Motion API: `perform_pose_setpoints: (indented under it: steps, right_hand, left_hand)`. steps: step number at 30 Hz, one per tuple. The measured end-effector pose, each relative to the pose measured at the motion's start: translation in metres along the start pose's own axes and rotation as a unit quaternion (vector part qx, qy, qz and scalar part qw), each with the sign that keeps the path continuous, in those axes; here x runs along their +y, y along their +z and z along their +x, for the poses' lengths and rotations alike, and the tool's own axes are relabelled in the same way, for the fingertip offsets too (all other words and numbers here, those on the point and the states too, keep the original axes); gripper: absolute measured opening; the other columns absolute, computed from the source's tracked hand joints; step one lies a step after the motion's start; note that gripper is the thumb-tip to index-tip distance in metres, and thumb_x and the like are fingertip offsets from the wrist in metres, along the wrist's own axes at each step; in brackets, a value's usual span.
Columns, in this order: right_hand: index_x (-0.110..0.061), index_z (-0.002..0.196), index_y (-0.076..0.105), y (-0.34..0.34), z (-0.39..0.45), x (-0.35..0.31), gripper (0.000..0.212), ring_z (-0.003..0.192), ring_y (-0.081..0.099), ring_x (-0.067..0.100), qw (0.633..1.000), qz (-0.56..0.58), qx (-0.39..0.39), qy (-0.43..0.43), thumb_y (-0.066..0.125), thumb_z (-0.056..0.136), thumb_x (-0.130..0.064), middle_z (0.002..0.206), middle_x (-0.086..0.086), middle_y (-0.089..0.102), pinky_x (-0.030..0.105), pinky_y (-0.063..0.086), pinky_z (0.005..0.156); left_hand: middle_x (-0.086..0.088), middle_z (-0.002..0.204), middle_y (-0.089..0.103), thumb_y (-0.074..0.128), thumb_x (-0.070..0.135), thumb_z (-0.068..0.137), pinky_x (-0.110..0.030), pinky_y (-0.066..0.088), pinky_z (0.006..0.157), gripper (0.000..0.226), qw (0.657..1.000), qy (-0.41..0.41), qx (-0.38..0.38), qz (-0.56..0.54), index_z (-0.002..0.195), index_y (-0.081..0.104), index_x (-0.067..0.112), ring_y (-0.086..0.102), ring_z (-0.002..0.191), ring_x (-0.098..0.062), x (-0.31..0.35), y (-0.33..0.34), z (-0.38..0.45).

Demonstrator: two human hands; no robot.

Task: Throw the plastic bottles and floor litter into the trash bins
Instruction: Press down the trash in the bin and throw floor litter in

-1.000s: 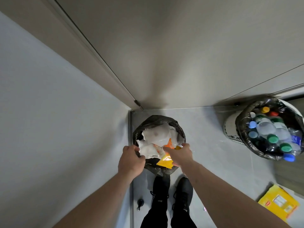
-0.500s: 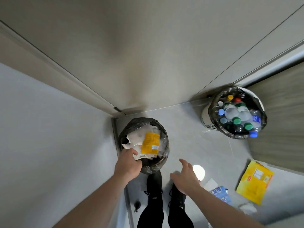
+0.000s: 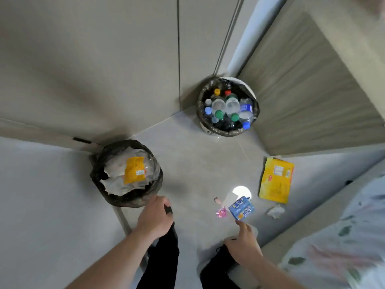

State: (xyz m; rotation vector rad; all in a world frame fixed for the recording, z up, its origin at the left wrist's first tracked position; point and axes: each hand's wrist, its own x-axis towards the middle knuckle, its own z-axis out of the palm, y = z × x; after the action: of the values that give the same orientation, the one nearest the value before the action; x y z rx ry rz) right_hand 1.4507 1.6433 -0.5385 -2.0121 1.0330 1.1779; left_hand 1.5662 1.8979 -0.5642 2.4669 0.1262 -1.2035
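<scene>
Both my hands are empty now: right fingers (image 3: 241, 225) stretched toward the blue packet (image 3: 242, 207) at 5 o'clock, left hand (image 3: 155, 217) loosely curled, off the bin (image 3: 98, 176). The yellow wrapper (image 3: 134, 170) lies inside; the yellow bag (image 3: 276, 180) and tissue (image 3: 275, 211) remain on the floor.

A litter-filled bin (image 3: 108, 197) stood left, a bottle-filled bin (image 3: 203, 124) behind right; a carton (image 3: 241, 207) and a packet (image 3: 275, 184) lay between on the floor (image 3: 187, 159)

Single head-worn camera is looking steeply down from standing height at the floor (image 3: 198, 163). It is facing a wall corner, taking in both bins and the wearer's forearms.
</scene>
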Motion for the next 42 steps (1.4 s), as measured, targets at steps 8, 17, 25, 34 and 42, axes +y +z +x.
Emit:
perform_pose_setpoints:
  steps: [8,17,25,34,42]
  right_hand:
    - [-0.018,0.153,0.035,-0.05,0.009,0.111,0.071,0.127,0.053,0.025,0.985,0.165,0.019,0.039,0.063,0.088,-0.023,0.152,0.005,0.036,0.037,0.05,0.101]
    - [-0.019,0.151,0.037,-0.034,0.112,0.213,0.076,0.111,0.065,0.032,0.938,0.315,0.026,0.143,0.064,0.082,-0.034,0.146,0.009,0.042,0.047,0.054,0.1]
    - [-0.015,0.152,0.033,0.07,0.239,0.248,0.079,0.133,0.052,0.035,0.892,0.395,0.041,0.218,0.071,0.087,-0.038,0.147,0.015,0.046,0.04,0.041,0.112]
    - [-0.01,0.146,0.035,0.148,0.344,0.274,0.083,0.137,0.043,0.041,0.867,0.385,0.116,0.294,0.08,0.081,-0.036,0.147,0.02,0.039,0.041,0.037,0.112]
    - [-0.014,0.121,0.044,0.142,0.386,0.277,0.09,0.124,0.052,0.039,0.894,0.284,0.164,0.305,0.09,0.056,-0.058,0.132,0.015,0.05,0.044,0.046,0.102]
  left_hand:
    - [0.002,0.126,0.052,0.061,0.025,0.087,-0.03,0.043,0.103,0.026,0.994,0.027,-0.04,0.094,0.113,0.064,0.027,0.055,0.121,-0.021,0.117,0.089,-0.032]
    - [-0.001,0.131,0.046,0.066,0.032,0.083,-0.03,0.045,0.099,0.049,0.977,0.059,-0.103,0.175,0.13,0.055,0.025,0.058,0.119,-0.027,0.212,0.206,0.036]
    - [-0.008,0.134,0.041,0.084,0.04,0.068,-0.034,0.049,0.093,0.084,0.973,-0.028,-0.088,0.212,0.136,0.042,0.014,0.054,0.121,-0.032,0.195,0.334,0.165]
    - [-0.013,0.139,0.03,0.092,0.067,0.036,-0.039,0.046,0.09,0.139,0.977,-0.158,-0.022,0.141,0.142,0.024,0.007,0.051,0.119,-0.036,0.155,0.435,0.237]
    - [-0.013,0.141,0.029,0.094,0.059,0.043,-0.046,0.048,0.091,0.132,0.983,-0.109,0.081,0.123,0.142,0.023,0.009,0.043,0.113,-0.036,0.186,0.491,0.254]
